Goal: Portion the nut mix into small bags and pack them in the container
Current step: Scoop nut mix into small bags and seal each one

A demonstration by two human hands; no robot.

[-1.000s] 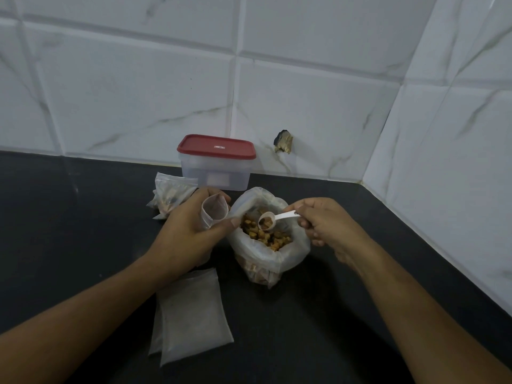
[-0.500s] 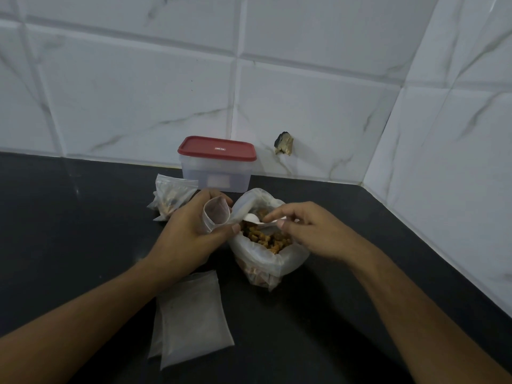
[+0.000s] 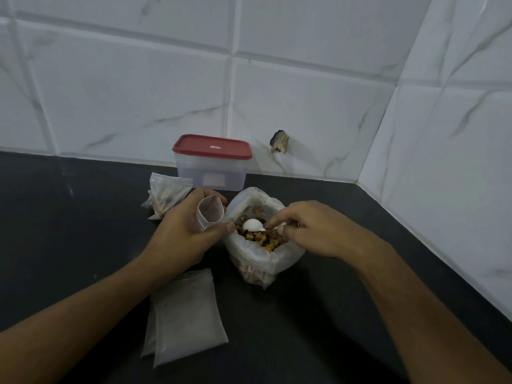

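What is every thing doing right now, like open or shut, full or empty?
Container: shut, red lid on.
Big bag of nut mix: open, rim rolled down.
White scoop: bowl turned down in the mix, held by the right hand.
Small bag: mouth held open in the left hand.
Filled small bag: lying beside the container.
Empty bags: flat, stacked on the counter.

Plastic on dark stone, glossy tile behind

The worktop (image 3: 83, 217) is dark, smooth, faintly shiny; the wall tiles (image 3: 138, 92) glossy white marble-look; the container (image 3: 212, 173) cloudy plastic with a red lid (image 3: 212, 146); the bags (image 3: 185, 314) thin frosted film; the spoon (image 3: 253, 225) smooth white plastic.
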